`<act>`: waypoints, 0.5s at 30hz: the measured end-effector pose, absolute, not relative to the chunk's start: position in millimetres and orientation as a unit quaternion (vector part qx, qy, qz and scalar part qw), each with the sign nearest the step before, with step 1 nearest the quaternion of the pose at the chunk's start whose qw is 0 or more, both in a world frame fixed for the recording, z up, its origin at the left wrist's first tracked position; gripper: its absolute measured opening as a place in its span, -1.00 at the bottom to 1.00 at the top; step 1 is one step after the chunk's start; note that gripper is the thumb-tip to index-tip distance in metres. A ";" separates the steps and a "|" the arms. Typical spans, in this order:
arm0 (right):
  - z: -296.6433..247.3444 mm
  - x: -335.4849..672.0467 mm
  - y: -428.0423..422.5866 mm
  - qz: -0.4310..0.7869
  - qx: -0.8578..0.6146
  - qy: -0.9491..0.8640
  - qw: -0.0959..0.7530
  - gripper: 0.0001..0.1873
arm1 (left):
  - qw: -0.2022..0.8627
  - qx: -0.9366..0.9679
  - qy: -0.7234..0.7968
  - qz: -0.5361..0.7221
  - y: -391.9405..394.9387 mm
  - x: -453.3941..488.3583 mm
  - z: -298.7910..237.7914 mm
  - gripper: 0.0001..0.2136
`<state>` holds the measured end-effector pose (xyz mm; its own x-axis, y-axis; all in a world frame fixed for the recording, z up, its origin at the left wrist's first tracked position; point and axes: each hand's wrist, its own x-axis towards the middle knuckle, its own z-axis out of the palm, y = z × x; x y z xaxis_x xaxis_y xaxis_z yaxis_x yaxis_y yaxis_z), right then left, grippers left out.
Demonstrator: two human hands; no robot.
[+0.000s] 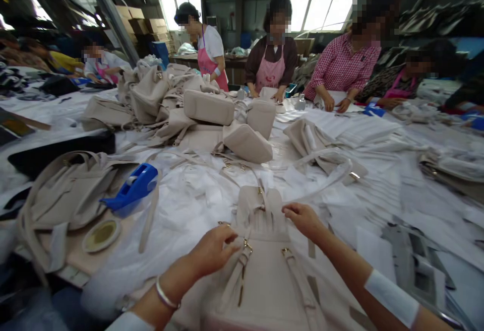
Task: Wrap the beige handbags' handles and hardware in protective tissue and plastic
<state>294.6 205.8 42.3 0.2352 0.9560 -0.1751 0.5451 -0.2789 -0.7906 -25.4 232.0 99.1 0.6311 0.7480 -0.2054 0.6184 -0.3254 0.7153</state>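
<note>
A beige backpack [264, 275] lies in front of me with its shoulder straps upward. Gold buckles fasten the straps, and its flap [247, 197] points away from me. At the left edge, beside a strap buckle [246, 246], is my left hand [215, 250], its fingers loosely bent and apart with nothing visible in them. My right hand [305, 220] hovers by the right side of the flap, fingers slightly curled, holding nothing that I can see. Whether its fingertips touch the flap is unclear. White wrapping sheet [189, 200] spreads around the bag.
Beige bags [207, 107] are heaped farther back. On the left are a blue tape dispenser [132, 187], a tape roll [101, 235] and another beige bag [71, 190]. White sheets [351, 129] lie to the right. Several people work across the table, including one in a checked shirt [346, 64].
</note>
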 end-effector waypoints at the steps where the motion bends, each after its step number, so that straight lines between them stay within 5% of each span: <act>1: 39.4 292.9 213.8 0.339 -0.726 -0.515 0.305 -0.67 | 0.419 0.776 0.458 0.112 243.6 -21.1 92.2 -0.85; 15: 22.4 262.3 369.5 0.341 -0.736 -0.543 0.219 -0.84 | 0.618 0.470 0.591 0.217 377.7 40.5 30.5 -0.55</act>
